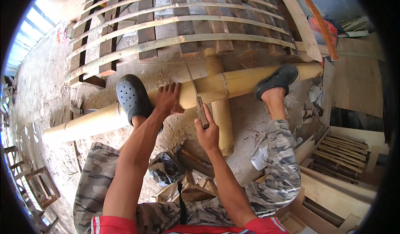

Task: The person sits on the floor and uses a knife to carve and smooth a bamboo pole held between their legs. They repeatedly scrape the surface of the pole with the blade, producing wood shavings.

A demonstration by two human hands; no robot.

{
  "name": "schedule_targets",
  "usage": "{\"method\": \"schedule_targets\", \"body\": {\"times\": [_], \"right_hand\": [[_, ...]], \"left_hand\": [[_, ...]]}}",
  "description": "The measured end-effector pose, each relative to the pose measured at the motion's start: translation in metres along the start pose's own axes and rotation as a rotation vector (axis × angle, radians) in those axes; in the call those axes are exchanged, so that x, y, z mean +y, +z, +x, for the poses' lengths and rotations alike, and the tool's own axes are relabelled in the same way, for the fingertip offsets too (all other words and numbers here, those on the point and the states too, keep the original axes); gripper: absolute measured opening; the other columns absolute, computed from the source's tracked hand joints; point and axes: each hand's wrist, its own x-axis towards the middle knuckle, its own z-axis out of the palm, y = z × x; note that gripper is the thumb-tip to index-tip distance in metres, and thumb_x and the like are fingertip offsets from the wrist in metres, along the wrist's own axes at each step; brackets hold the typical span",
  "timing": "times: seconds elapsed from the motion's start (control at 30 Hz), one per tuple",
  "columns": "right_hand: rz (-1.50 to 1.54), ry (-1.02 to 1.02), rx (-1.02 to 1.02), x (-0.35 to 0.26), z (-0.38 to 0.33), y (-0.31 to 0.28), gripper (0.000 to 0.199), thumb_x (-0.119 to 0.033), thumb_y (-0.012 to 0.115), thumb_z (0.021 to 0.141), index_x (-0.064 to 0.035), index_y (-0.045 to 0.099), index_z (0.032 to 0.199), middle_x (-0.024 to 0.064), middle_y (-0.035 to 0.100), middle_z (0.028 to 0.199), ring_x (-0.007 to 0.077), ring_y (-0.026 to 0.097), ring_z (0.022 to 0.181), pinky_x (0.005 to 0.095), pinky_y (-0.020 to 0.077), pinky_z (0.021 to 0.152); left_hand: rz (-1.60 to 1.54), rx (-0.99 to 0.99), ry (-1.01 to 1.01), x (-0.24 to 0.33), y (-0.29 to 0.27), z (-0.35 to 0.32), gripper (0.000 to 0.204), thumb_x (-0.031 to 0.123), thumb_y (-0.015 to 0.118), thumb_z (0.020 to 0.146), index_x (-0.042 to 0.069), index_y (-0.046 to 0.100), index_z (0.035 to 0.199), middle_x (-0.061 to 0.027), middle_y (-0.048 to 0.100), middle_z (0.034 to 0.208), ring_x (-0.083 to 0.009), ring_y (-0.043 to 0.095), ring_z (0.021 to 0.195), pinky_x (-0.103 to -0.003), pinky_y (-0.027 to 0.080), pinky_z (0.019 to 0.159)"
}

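Observation:
A long thick bamboo pole [233, 82] lies across the dirt floor, resting over a shorter bamboo piece [221, 117] that runs toward me. My left hand [168, 98] presses flat on the long pole, fingers spread. My right hand [207, 130] grips the wooden handle of a knife [196, 96], whose thin blade rests on the pole just right of my left hand. Both my feet in dark clogs sit on the pole, the left clog [133, 94] beside my left hand, the right clog [277, 80] further right.
A lattice of bamboo slats and wooden boards [179, 26] leans or lies behind the pole. Wooden planks and slatted frames [341, 150] are stacked at the right. Scrap wood and a dark rag [166, 171] lie between my knees. Shavings cover the floor.

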Motion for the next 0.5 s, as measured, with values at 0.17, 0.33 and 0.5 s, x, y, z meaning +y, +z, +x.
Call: {"method": "schedule_targets", "body": {"times": [0.17, 0.33, 0.5], "right_hand": [[-0.066, -0.251, 0.061, 0.08, -0.007, 0.004, 0.061, -0.014, 0.063, 0.096, -0.005, 0.047, 0.155, 0.0251, 0.068, 0.132, 0.0258, 0.073, 0.101, 0.0347, 0.0555, 0.087], [0.008, -0.15, 0.07, 0.06, -0.013, 0.001, 0.06, -0.013, 0.061, 0.097, -0.0038, 0.048, 0.154, 0.0258, 0.064, 0.138, 0.0263, 0.07, 0.111, 0.0363, 0.0534, 0.094], [-0.119, -0.184, 0.087, -0.018, -0.096, -0.024, 0.057, -0.01, 0.065, 0.097, -0.0006, 0.05, 0.151, 0.0192, 0.066, 0.139, 0.0228, 0.068, 0.117, 0.0333, 0.053, 0.096]], "left_hand": [[-0.027, -0.034, 0.004, 0.003, -0.001, 0.006, 0.118, 0.047, 0.091, 0.053, 0.005, 0.041, 0.151, -0.0208, 0.052, 0.147, -0.0404, 0.051, 0.136, -0.052, 0.04, 0.115], [-0.042, -0.078, -0.025, 0.013, -0.006, 0.007, 0.121, 0.046, 0.093, 0.053, 0.006, 0.038, 0.153, -0.0207, 0.051, 0.148, -0.0409, 0.051, 0.136, -0.053, 0.04, 0.116], [-0.023, -0.086, -0.044, -0.004, -0.011, 0.007, 0.123, 0.046, 0.095, 0.051, 0.006, 0.038, 0.152, -0.0211, 0.05, 0.149, -0.0406, 0.05, 0.137, -0.053, 0.039, 0.116]]}}
